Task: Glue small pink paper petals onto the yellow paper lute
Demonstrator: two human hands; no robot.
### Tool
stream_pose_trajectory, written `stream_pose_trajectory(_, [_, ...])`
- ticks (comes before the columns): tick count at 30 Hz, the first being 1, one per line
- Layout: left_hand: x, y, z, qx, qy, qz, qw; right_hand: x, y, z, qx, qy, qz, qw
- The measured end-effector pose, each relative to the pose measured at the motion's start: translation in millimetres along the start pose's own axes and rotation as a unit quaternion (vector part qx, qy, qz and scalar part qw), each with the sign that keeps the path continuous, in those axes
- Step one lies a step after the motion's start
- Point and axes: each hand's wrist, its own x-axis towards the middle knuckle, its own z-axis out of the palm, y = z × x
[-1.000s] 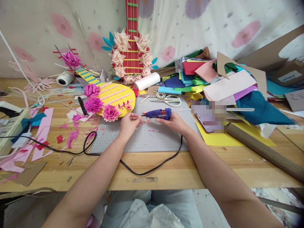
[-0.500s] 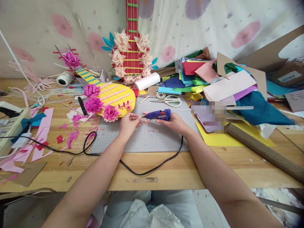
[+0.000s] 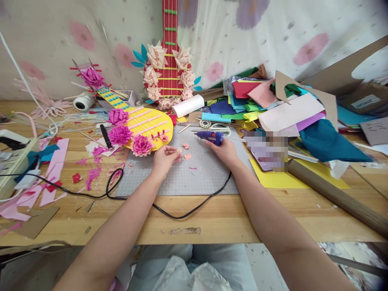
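Observation:
My right hand (image 3: 223,150) is wrapped round a blue hot glue gun (image 3: 209,137), its nozzle pointing left above the grey cutting mat (image 3: 200,178). My left hand (image 3: 166,159) is closed in a pinch on a small pink paper petal (image 3: 179,151), partly hidden by the fingers. Between the hands, loose pink paper petals (image 3: 188,157) lie on the mat. Just beyond my left hand rests a yellow paper guitar (image 3: 151,121) with pink strips, and magenta paper flowers (image 3: 142,144) line its near side.
Scissors (image 3: 220,128) lie behind the glue gun. A black cord (image 3: 194,215) loops along the table's front. Coloured paper (image 3: 291,111) is heaped at the right, near a brown cardboard tube (image 3: 336,196). A red paper guitar (image 3: 168,76) leans at the back.
My right hand has drawn the glue gun to the right and away from my left hand, uncovering the petals on the mat. My left hand stays almost in place.

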Motion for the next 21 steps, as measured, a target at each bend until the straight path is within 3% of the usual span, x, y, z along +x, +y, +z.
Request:
stream_pose_trajectory(3, [-2, 2, 0.6, 0.003, -0.002, -0.002, 1.000, 2, 0, 3, -0.038, 0.035, -0.008, 0.999])
stream_pose_trajectory(7, [-5, 5, 0.3, -0.019, -0.005, -0.013, 1.000, -9, -10, -9, -0.123, 0.049, -0.021, 0.991])
stream_pose_trajectory(12, [-8, 10, -0.5, -0.143, 0.004, -0.070, 0.987, -31, -26, -34, -0.242, -0.008, -0.012, 0.970])
stream_pose_trajectory(14, [-9, 11, -0.3, -0.174, 0.006, -0.086, 0.981, -36, -33, -39, -0.261, -0.003, -0.017, 0.965])
stream_pose_trajectory(17, [-9, 10, 0.5, -0.196, 0.006, -0.098, 0.976, -36, -37, -37, -0.263, 0.004, -0.027, 0.965])
stream_pose_trajectory(21, [-9, 8, 1.1, -0.201, 0.001, -0.098, 0.975, -28, -25, -19, -0.208, -0.062, -0.053, 0.975])
